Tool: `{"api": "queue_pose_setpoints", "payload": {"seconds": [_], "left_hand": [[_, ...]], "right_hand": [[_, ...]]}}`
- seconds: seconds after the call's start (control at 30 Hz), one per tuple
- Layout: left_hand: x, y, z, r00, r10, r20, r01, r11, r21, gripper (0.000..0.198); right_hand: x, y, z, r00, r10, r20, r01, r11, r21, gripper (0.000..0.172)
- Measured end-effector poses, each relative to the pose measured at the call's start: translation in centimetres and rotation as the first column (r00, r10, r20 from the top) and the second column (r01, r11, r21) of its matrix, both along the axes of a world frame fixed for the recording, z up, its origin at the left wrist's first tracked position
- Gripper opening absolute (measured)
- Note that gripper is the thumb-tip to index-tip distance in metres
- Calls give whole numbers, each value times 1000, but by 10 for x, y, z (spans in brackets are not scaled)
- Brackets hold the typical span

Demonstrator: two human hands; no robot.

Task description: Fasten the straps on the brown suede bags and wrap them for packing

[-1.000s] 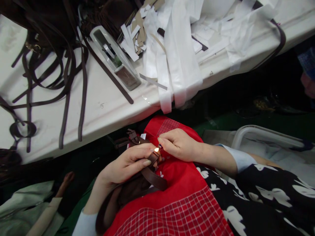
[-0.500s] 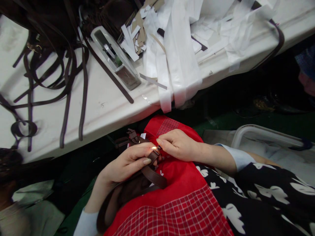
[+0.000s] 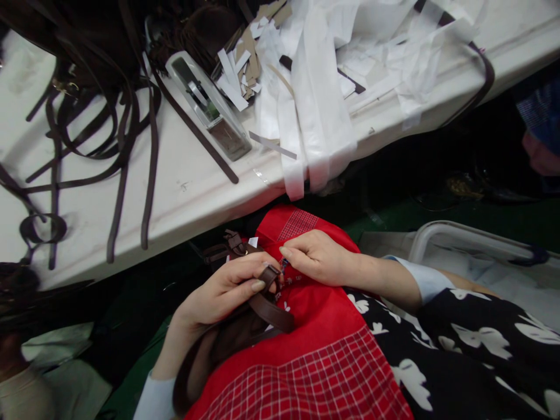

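My left hand (image 3: 221, 291) is closed on the end of a dark brown leather strap (image 3: 268, 298), thumb pressed on top, over my lap. The strap loops down across a red apron (image 3: 315, 344) and back under my left forearm. My right hand (image 3: 317, 256) is closed round a small lighter (image 3: 284, 263), whose tip pokes out right beside the strap end. No flame shows at the tip. More brown strap pieces with a buckle (image 3: 234, 242) lie just above my left hand.
A white table (image 3: 184, 186) runs above my lap. On it lie several brown straps (image 3: 114, 146), a tape dispenser (image 3: 205, 108) and a heap of white paper strips (image 3: 315, 99). A white chair rail (image 3: 472, 236) is at right. Another person sits at lower left.
A small flame burned between the lighter and the strap end in both earlier frames; it is out now. My hands have barely moved.
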State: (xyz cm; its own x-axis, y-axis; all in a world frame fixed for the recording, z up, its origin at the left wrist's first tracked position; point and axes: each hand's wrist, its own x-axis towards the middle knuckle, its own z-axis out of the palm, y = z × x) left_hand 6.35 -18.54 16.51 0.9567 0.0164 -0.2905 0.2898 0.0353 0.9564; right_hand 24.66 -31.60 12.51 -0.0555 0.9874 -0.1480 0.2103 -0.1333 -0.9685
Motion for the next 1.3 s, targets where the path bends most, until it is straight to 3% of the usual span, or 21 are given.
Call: {"api": "queue_pose_setpoints", "payload": {"seconds": [0.1,0.17,0.27,0.33,0.5,0.63,0.77,0.83,0.93,1.03,1.1,1.13,1.17,1.2,1.27,1.3], "left_hand": [[-4,-1,-2,998,55,-33,-57,996,-62,27],[-7,-2,-5,978,201,-60,-209,957,-200,28],[-13,-1,-11,891,404,-205,-452,770,-450,36],[-17,0,-14,834,456,-310,-551,669,-498,37],[-28,0,-21,706,607,-365,-704,543,-458,33],[-29,-1,-20,714,607,-349,-670,445,-594,29],[-27,-3,-17,739,602,-302,-628,453,-633,28],[-28,-3,-20,755,596,-275,-612,488,-622,29],[-30,0,-33,802,565,-192,-547,567,-616,33],[-30,6,-43,791,608,-69,-522,612,-594,34],[-32,8,-38,718,696,-15,-587,594,-550,34],[-35,9,-33,669,743,0,-634,570,-522,35],[-39,10,-26,616,788,14,-680,540,-496,36],[-44,11,-18,563,826,22,-722,504,-475,36],[-55,12,-3,462,886,37,-782,427,-453,35],[-61,12,4,416,908,48,-802,391,-451,33]], "right_hand": [[-1,2,1,999,-8,-34,8,1000,8,42],[1,4,1,996,-57,-62,59,998,38,44],[5,9,-2,983,-156,-98,162,985,60,48],[8,12,-5,975,-188,-118,195,980,47,49],[7,16,-9,972,-193,-135,195,981,6,52],[3,18,-11,974,-193,-116,189,981,-44,48],[4,39,-26,970,-235,-54,228,967,-114,25],[12,63,-34,972,-236,-6,232,962,-145,18],[38,112,-36,963,-226,149,249,955,-160,19],[65,155,-16,844,-345,411,356,933,51,24],[71,170,4,712,-492,502,390,870,301,32],[68,173,13,687,-534,493,380,842,384,35],[61,173,21,712,-527,464,355,840,410,36],[51,172,27,782,-448,432,297,879,373,37],[22,161,35,926,-110,362,38,979,202,40],[5,154,36,939,120,321,-160,982,102,39]]}}
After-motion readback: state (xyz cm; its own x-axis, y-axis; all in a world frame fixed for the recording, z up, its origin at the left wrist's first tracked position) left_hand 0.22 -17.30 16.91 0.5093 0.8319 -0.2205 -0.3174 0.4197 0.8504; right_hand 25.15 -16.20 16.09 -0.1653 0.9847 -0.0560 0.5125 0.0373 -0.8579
